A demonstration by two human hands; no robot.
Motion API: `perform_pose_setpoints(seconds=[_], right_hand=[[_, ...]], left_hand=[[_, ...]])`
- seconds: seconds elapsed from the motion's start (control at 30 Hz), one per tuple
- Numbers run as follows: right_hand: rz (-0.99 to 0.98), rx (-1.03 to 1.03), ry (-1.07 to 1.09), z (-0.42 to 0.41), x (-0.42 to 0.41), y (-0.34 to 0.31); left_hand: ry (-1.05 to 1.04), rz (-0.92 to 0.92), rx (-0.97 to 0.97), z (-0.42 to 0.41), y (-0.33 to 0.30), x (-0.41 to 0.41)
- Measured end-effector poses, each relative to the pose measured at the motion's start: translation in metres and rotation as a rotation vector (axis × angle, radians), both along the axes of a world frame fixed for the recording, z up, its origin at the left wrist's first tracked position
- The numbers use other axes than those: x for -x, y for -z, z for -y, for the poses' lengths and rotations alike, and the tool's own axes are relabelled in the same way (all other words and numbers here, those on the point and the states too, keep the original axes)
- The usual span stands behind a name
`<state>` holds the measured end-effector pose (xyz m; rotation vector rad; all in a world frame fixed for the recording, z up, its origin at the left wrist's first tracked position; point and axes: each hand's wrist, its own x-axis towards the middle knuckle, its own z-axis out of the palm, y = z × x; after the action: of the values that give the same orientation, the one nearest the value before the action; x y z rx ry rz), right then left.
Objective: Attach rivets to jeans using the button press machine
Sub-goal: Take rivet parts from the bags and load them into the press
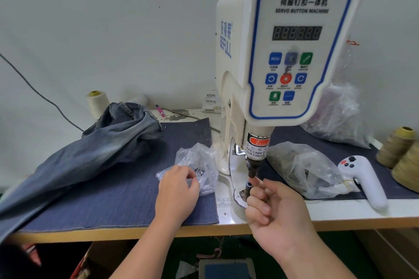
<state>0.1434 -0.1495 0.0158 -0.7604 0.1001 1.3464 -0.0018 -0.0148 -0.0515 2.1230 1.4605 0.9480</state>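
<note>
White servo button press machine point(283, 52), on desk point(294, 217). My right hand point(275, 208) is pinching something small at its lower die point(248, 187). My left hand point(178, 190), fingers curled, is picking silver rivets point(199, 171) from a clear plastic bag point(195, 161). Faded blue jeans point(90, 149) are lying left.

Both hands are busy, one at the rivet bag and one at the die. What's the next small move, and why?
Probably draw the right hand back from the press: its fingertips sit between the punch and the lower die, and the jeans lie off to the left, not under the punch. The left hand reaches into the rivet bag.
</note>
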Motion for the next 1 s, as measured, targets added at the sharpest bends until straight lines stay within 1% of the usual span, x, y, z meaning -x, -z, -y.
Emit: perform_pose_setpoints(seconds=[0.07, 0.13, 0.2, 0.27, 0.33, 0.4, 0.43, 0.47, 0.53, 0.57, 0.6, 0.63, 0.67, 0.73, 0.83, 0.93, 1.0], right_hand=[[-0.067, -0.045, 0.014, 0.001, 0.002, 0.0], [-0.144, -0.093, 0.017, 0.003, 0.003, 0.0], [-0.185, -0.121, 0.02, 0.006, 0.003, 0.001], [-0.185, -0.144, 0.007, 0.01, 0.004, 0.001], [-0.146, -0.149, -0.019, 0.012, 0.005, 0.001], [-0.096, -0.12, -0.038, 0.015, 0.005, 0.002], [-0.073, -0.103, -0.043, 0.015, 0.005, 0.002], [-0.054, -0.088, -0.042, 0.016, 0.004, 0.003], [-0.013, -0.071, -0.05, 0.018, 0.002, 0.004], [0.015, -0.06, -0.06, 0.019, 0.002, 0.004], [0.039, -0.053, -0.073, 0.021, 0.001, 0.005], [0.061, -0.041, -0.089, 0.022, 0.002, 0.006], [0.074, -0.033, -0.109, 0.024, 0.003, 0.008], [0.085, -0.031, -0.152, 0.028, 0.004, 0.012], [0.101, -0.037, -0.224, 0.033, 0.005, 0.019], [0.177, -0.043, -0.335, 0.034, 0.012, 0.029], [0.296, -0.057, -0.431, 0.029, 0.024, 0.033]], left_hand=[[0.007, 0.031, 0.001, 0.001, -0.001, 0.001], [-0.004, 0.098, 0.013, 0.001, -0.004, 0.002], [-0.018, 0.14, -0.002, 0.001, -0.008, 0.004], [-0.007, 0.143, -0.102, -0.002, -0.019, 0.007], [-0.026, 0.141, -0.292, -0.014, -0.039, 0.013], [-0.154, 0.1, -0.444, -0.038, -0.061, 0.022], [-0.251, 0.026, -0.448, -0.053, -0.072, 0.028], [-0.347, -0.093, -0.4, -0.068, -0.081, 0.035], [-0.483, -0.416, -0.208, -0.096, -0.089, 0.055], [-0.508, -0.559, -0.086, -0.107, -0.088, 0.065], [-0.495, -0.659, 0.024, -0.115, -0.083, 0.074], [-0.452, -0.711, 0.09, -0.121, -0.076, 0.082], [-0.403, -0.717, 0.115, -0.123, -0.068, 0.087], [-0.379, -0.636, 0.065, -0.122, -0.051, 0.093], [-0.487, -0.385, -0.078, -0.114, -0.043, 0.101], [-0.546, -0.156, -0.218, -0.098, -0.066, 0.123], [-0.53, -0.019, -0.341, -0.08, -0.084, 0.147]])
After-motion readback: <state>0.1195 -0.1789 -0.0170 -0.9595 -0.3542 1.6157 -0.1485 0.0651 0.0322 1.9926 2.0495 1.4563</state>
